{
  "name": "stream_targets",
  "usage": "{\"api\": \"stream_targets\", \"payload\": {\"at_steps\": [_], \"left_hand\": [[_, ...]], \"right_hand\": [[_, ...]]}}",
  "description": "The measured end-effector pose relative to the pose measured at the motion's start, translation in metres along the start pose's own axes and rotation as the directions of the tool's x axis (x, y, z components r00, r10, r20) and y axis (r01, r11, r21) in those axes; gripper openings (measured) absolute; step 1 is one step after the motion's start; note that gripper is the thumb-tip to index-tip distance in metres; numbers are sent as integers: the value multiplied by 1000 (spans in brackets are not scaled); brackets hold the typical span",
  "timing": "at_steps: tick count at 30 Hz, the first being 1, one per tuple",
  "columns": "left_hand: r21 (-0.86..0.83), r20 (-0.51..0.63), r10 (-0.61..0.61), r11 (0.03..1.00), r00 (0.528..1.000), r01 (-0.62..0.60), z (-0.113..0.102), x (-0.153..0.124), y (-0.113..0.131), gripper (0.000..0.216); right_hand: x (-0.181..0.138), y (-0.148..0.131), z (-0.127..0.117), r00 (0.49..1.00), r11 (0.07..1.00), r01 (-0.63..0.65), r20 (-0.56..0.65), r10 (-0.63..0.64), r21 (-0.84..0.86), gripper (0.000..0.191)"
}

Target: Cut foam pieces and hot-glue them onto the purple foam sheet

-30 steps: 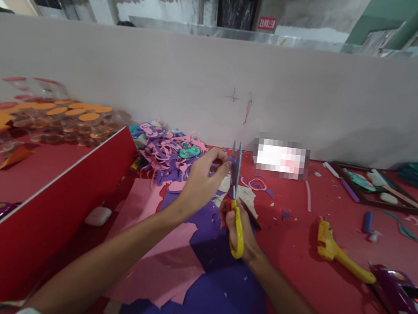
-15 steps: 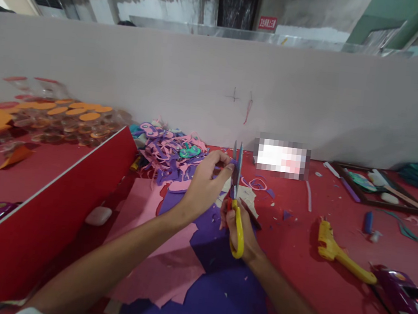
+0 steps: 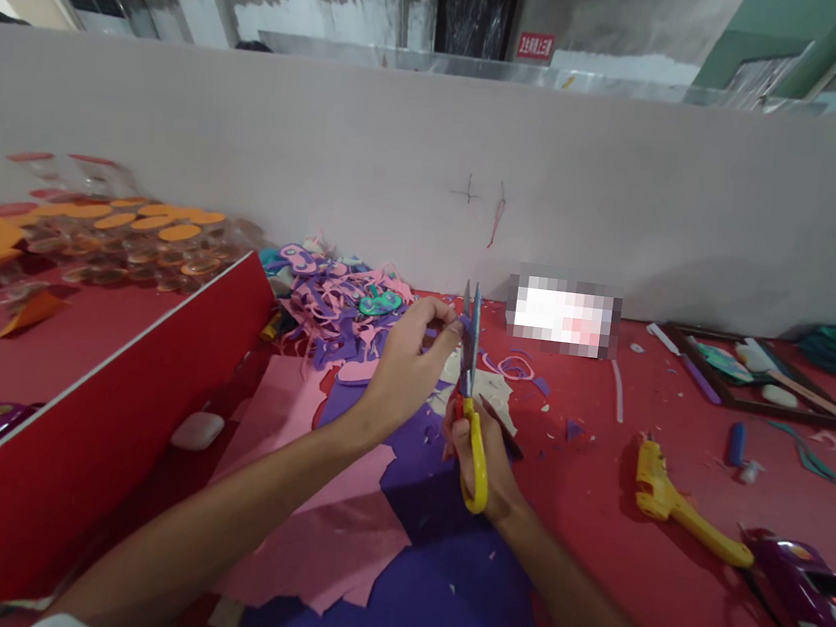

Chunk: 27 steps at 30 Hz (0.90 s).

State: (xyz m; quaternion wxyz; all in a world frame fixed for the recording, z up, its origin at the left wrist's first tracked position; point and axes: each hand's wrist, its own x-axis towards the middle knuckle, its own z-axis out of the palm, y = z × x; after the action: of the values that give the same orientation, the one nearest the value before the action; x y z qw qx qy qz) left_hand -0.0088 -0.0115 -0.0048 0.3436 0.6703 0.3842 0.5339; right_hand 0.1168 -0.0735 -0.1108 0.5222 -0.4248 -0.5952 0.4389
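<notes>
My right hand (image 3: 482,452) is closed round the scissors (image 3: 476,451), which have yellow handles with some red. Their blades point up and away, slightly apart. Just left of the blades, my left hand (image 3: 413,353) pinches a small purple foam piece (image 3: 453,324), mostly hidden by the fingers. Beneath both hands lie a purple foam sheet (image 3: 463,580) and a torn-edged pink sheet (image 3: 333,525). Cream-coloured scraps (image 3: 493,395) rest just behind the right hand.
A heap of pink, purple and green cut-offs (image 3: 337,294) lies against the white partition (image 3: 329,163). A red divider (image 3: 110,429) stands at left. On the right are a yellow glue gun (image 3: 683,505), a purple device (image 3: 808,600) and a dark frame (image 3: 771,394).
My left hand has drawn slightly left with the purple piece, opening a small gap from the blades. The scissors have tilted a little to the left.
</notes>
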Motion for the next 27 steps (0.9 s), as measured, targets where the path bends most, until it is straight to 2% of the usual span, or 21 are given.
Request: {"api": "stream_targets", "payload": {"at_steps": [15,21,27], "left_hand": [[18,-25,9,1000,1000,-8,-5,2,1,9],[3,-40,23,1000,999,-23,-6,4,-1,7],[66,-68,23,998,997,-19,-8,5,-1,8]], "right_hand": [[1,-14,-1,997,985,74,-24,-78,-159,58],[0,-15,-2,996,978,74,-26,-80,-195,53],[1,-13,-2,998,980,58,-21,-64,-192,46]]}}
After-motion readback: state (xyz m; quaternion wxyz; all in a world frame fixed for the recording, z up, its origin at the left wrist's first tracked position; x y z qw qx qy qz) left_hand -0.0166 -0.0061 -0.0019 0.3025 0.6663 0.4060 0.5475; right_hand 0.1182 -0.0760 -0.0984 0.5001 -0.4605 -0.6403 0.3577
